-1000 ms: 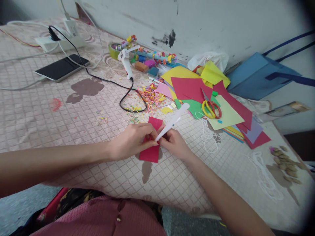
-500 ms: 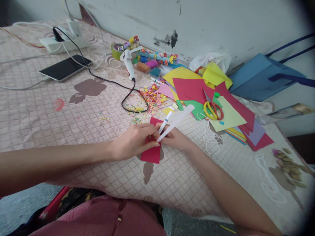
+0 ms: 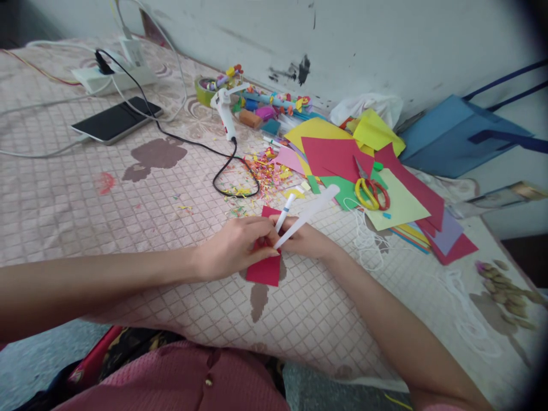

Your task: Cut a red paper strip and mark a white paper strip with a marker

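A narrow strip of red paper point(image 3: 264, 272) lies on the cloth in front of me, partly covered by both hands. My left hand point(image 3: 240, 245) is closed in a pinch over it, thumb and forefinger at the lower end of a translucent white strip point(image 3: 309, 212), perhaps a ruler, which slants up to the right. On the other side, my right hand point(image 3: 302, 238) is closed around a white pen point(image 3: 285, 212) with a dark band, its top pointing up. The pen's tip and most of the right fingers are hidden.
Scissors point(image 3: 370, 193) rest on coloured paper sheets point(image 3: 334, 157) at the right, beside white string point(image 3: 367, 245). Paper scraps point(image 3: 269, 171) and a glue gun point(image 3: 225, 117) with a looping black cord lie beyond my hands. A phone point(image 3: 115, 120) and power strip point(image 3: 113, 78) are left.
The pen's upper end has tilted slightly to the left. Both hands stay almost in place over the red paper, and the whole view has shifted a little.
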A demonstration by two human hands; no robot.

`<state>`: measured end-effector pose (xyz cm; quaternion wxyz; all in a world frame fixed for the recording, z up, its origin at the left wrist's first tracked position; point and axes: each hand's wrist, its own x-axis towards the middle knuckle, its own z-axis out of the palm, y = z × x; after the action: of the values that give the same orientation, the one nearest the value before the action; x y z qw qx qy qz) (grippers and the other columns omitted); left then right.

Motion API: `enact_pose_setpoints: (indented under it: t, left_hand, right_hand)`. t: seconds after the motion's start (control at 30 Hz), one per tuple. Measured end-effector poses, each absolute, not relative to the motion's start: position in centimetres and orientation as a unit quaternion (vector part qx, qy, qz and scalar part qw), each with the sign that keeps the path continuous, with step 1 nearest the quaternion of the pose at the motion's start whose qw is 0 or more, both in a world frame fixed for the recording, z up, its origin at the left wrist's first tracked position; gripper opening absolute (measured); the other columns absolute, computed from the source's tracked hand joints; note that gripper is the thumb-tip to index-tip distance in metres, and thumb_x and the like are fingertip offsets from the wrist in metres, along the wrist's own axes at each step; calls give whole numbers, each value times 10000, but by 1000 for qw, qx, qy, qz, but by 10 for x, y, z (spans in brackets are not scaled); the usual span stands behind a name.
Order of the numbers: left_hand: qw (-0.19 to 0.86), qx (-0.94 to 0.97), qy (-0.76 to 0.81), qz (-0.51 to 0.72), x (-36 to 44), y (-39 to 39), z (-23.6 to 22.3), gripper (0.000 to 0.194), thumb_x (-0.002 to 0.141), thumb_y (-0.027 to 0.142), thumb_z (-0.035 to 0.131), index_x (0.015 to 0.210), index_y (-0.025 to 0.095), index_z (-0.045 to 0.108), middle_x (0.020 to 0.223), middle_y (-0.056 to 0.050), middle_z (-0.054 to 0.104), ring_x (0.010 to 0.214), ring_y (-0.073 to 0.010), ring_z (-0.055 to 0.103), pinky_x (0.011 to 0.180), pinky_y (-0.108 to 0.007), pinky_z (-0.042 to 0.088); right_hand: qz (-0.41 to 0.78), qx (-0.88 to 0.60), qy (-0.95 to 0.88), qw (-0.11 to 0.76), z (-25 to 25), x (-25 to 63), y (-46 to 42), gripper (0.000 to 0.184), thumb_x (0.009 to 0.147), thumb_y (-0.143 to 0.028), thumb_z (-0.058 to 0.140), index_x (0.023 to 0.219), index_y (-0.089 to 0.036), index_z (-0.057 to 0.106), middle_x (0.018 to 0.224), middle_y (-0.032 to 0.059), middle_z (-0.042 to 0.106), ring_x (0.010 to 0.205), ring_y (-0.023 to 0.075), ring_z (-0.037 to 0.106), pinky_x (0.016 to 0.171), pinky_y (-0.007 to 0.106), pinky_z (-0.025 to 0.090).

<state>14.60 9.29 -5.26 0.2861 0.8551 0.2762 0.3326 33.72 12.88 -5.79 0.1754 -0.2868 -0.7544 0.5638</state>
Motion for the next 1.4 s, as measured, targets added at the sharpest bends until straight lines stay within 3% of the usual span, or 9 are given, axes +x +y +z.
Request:
enact_pose_setpoints:
  t: [0.47, 0.77, 1.0, 1.4]
  left_hand:
    - [291, 851, 291, 327, 146, 93, -52, 108, 802, 122, 644, 758, 143, 547, 716, 18, 579, 642, -92, 522, 603, -199, 398]
    - [281, 851, 294, 333, 146, 93, -55, 85, 833, 163, 612, 770, 144, 560, 710, 15, 573, 648, -92, 526, 592, -198, 398]
    - [278, 851, 293, 336, 147, 93, -54, 95, 820, 145, 619, 751, 141, 553, 681, 22, 555, 622, -85, 512, 561, -190, 386]
    - [287, 846, 297, 336, 147, 92, -51, 103, 834, 180, 597, 748, 145, 553, 671, 19, 558, 616, -90, 520, 569, -197, 395]
  right_hand:
    - [449, -414, -750, 255, -72, 351, 93, 60, 778, -136, 515, 748, -185, 533, 630, -40, 501, 566, 102, 449, 521, 223, 342]
    - [387, -446, -741, 320, -77, 346, 67, 68, 806, -137, 508, 803, -202, 527, 710, -14, 551, 631, 122, 506, 565, 240, 387]
    - [342, -476, -743, 323, -77, 344, 53, 44, 835, -173, 507, 806, -205, 514, 700, -14, 522, 579, 114, 464, 506, 232, 357]
    - [259, -470, -787, 303, -77, 345, 45, 57, 838, -162, 514, 830, -218, 505, 713, -15, 549, 584, 115, 503, 534, 236, 395]
